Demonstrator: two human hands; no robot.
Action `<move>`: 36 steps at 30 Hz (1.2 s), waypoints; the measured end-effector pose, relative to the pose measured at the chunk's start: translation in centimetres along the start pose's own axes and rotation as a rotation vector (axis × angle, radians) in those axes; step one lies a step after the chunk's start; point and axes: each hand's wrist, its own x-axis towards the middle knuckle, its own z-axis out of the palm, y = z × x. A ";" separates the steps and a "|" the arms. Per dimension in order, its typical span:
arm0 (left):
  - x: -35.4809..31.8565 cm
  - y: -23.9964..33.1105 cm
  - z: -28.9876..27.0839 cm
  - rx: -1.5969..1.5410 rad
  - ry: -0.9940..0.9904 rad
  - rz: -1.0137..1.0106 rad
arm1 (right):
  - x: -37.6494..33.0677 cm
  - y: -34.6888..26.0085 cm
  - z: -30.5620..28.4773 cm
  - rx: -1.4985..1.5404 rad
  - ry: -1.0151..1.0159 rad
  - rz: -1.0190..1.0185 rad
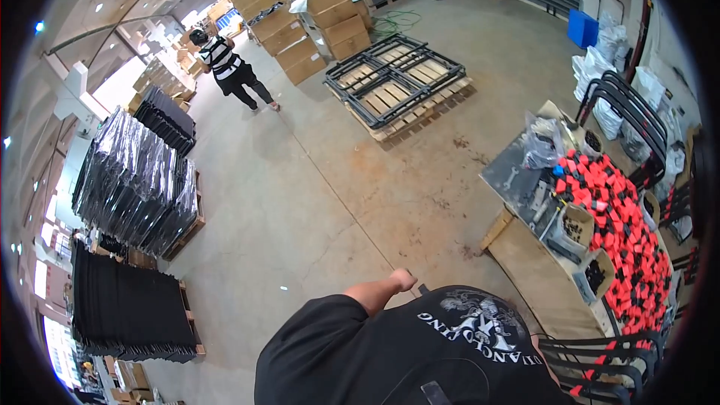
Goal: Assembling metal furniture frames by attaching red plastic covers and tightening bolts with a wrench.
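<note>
My left hand (405, 279) is in front of my dark shirt, with its fingers curled closed. What it holds, if anything, is hidden. A small dark piece (424, 289) shows just beside it, at the shirt's edge; I cannot tell whether the hand touches it. My right hand is out of sight; only a sliver of skin shows at the shirt's right edge. To my right is a workbench (551, 285) bearing a large heap of red and black small parts (607, 217). Open boxes of small dark parts (574, 229), a wrench (513, 177) and other tools lie along its near side.
Black curved tube frames (626, 116) stand beyond the bench, more at lower right. Ahead, a wooden pallet (427, 109) carries black metal frames (394, 75). At left stand pallets of stacked black panels (127, 304), some film-wrapped. A person (225, 67) walks near cardboard boxes (300, 52).
</note>
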 end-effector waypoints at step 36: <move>21.2 -29.3 -52.3 0.169 0.024 -0.366 | 39.3 -97.1 40.4 -1.043 -0.671 -0.777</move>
